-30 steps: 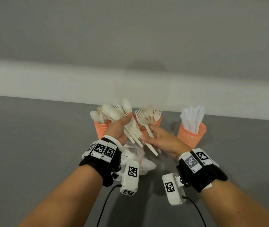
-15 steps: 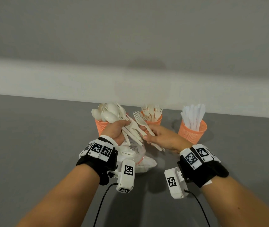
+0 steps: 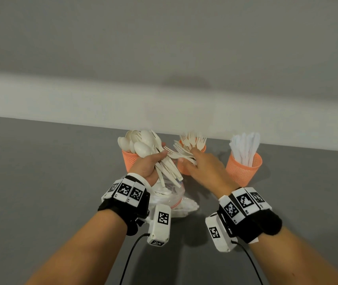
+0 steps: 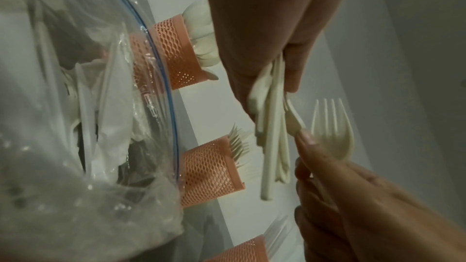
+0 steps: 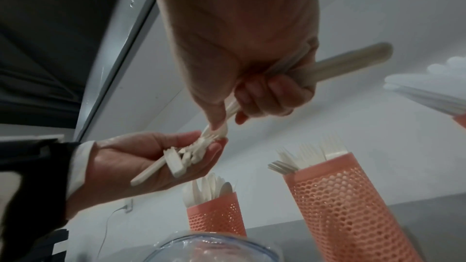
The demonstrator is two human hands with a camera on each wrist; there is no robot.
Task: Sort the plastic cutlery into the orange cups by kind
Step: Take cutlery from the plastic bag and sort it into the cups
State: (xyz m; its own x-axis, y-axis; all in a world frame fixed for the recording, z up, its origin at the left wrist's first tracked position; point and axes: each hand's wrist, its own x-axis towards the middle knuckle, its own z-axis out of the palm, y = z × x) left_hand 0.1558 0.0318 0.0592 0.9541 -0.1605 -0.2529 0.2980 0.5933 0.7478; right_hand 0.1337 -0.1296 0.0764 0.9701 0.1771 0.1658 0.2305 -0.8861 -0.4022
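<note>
I am gripping mixed cutlery (image 3: 164, 161) in my left hand (image 3: 149, 165); my right hand (image 3: 203, 167) is pinching forks (image 3: 182, 154) beside it.

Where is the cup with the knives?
In the head view, the cup with the knives stands farthest right on the gray table, beside the fork cup and past the right hand.

Three orange mesh cups are standing upright in a row along the table's far edge: the spoon cup (image 3: 130, 161) is sitting left of the fork cup (image 3: 182, 165), and the knife cup (image 3: 243, 169) is sitting to its right, each holding its kind bowl, tines or blade up. A bunch of cream spoons and forks (image 3: 164, 161) is fanning out between the first two cups, and two forks (image 3: 181, 154) are lying sideways just before the fork cup.
</note>
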